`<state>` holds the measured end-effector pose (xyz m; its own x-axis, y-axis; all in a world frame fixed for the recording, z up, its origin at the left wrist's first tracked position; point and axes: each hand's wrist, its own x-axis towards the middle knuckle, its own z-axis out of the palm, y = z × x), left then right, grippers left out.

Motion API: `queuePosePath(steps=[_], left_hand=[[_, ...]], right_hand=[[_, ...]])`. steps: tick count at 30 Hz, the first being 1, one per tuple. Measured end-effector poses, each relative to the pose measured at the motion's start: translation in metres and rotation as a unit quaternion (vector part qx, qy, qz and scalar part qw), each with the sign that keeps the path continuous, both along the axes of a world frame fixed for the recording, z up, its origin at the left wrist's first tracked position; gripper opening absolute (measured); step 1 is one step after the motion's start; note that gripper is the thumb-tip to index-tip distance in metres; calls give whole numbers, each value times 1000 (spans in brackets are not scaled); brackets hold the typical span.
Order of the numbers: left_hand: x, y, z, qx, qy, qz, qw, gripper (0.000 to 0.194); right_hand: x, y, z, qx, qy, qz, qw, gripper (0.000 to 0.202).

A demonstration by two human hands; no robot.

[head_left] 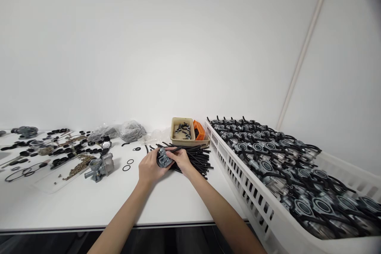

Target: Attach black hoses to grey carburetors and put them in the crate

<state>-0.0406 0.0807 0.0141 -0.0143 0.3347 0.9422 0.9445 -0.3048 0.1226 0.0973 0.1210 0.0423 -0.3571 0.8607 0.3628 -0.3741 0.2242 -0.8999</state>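
Note:
Near the middle of the white table, my left hand point(150, 166) is wrapped round the left side of a grey metal carburetor point(163, 158). My right hand point(181, 159) is closed at its right side, with thumb and fingers pinching a black rubber tube point(176, 149) at the upper part of the body. Behind and to the right of my hands lies a pile of black tubes point(198, 159). A second carburetor point(99, 167) stands on the table to the left, near two black rings point(126, 168).
A large white crate point(256, 190) full of carburetors with tubes fills the right side. At the back are a beige tray point(175, 141), an orange basket point(200, 129) and a bagged bundle point(132, 131). Brass parts point(79, 166) and black pieces lie scattered left.

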Motion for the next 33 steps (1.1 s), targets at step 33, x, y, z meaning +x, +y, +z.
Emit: queuePosePath(steps=[33], left_hand=[[-1,-2,1,-28,-64,18,997,69]], right_hand=[[8,0,4,18,-28,24,999,44]])
